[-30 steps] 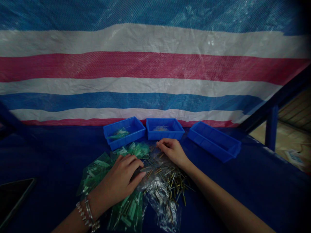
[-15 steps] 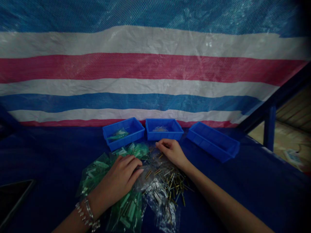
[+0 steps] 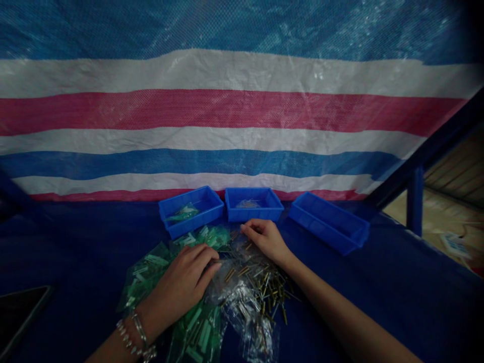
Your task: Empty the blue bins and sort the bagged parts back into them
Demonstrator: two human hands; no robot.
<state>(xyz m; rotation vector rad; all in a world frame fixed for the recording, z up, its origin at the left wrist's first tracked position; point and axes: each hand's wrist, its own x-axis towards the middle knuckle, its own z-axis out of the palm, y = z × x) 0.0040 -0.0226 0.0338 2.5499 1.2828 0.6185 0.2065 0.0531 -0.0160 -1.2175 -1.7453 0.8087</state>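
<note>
My left hand (image 3: 191, 269), a bracelet at its wrist, is closed with thumb and forefinger close together over the edge of the green bags; whatever is in the pinch is too small to name. Beneath and around it lie green plastic bags (image 3: 202, 330) with pale strips inside. Farther forward, my right hand (image 3: 268, 241) pinches thumb against fingers just in front of the middle bin; anything held there is hidden. Between the hands are clear plastic bags (image 3: 242, 297) and a loose heap of thin brass-coloured and silvery pins (image 3: 274, 287).
Three blue bins stand along the back: the left bin (image 3: 194, 222) has green bags in it, the middle bin (image 3: 255, 214) some clear ones, and the right bin (image 3: 327, 227) sits angled. Behind them hangs a striped tarpaulin (image 3: 234, 111). A dark flat object (image 3: 22, 312) lies at left.
The view has shifted slightly, so the bins and tarpaulin sit a little lower. Both hands stay almost where they were, with the same closed grips.
</note>
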